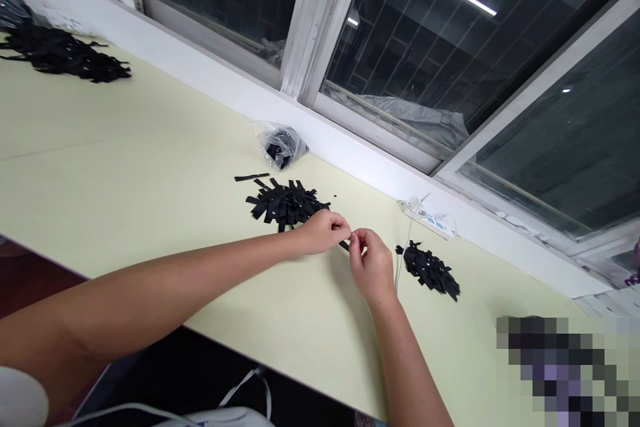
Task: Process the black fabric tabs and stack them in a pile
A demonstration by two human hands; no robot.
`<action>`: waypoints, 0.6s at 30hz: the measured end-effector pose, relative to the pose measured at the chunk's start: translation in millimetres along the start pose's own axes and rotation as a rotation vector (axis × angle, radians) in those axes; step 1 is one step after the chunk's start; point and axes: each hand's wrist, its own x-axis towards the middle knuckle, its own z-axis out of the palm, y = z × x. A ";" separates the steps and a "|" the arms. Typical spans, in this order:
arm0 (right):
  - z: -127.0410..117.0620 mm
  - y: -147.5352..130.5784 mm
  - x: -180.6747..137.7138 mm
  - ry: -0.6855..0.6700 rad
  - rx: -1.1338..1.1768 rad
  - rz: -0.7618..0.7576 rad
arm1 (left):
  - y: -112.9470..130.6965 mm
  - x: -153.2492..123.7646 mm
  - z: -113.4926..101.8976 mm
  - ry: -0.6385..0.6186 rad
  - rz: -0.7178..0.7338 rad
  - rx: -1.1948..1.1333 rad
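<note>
My left hand (326, 231) and my right hand (371, 263) meet fingertip to fingertip above the pale yellow table (300, 307). A short black strap (344, 246) shows between them, mostly covered by the fingers. Both hands are closed in a pinch on it. Just behind my left hand lies a heap of black straps (290, 203), some with small pale marks. A smaller pile of black straps (431, 269) is to the right of my right hand. One single black strap (252, 177) lies apart, beyond the heap's left end.
Near the window wall stands a clear plastic bag (284, 145) with black pieces inside. A white power strip (429, 219) with a cable (411, 233) lies against the wall. Far left is another large black strap pile (65, 53). A pixelated area covers the lower right.
</note>
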 end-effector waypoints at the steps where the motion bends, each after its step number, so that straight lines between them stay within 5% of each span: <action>1: 0.2 -0.2 0.0 -0.002 0.001 -0.001 | -0.4 0.3 0.2 0.001 0.008 0.012; 8: 3.3 2.0 -1.3 0.021 0.007 -0.024 | -1.1 0.5 0.1 -0.020 -0.032 -0.035; 18: 4.7 0.7 0.1 0.101 0.042 -0.037 | 17.7 -5.7 1.0 -0.090 -0.335 -0.387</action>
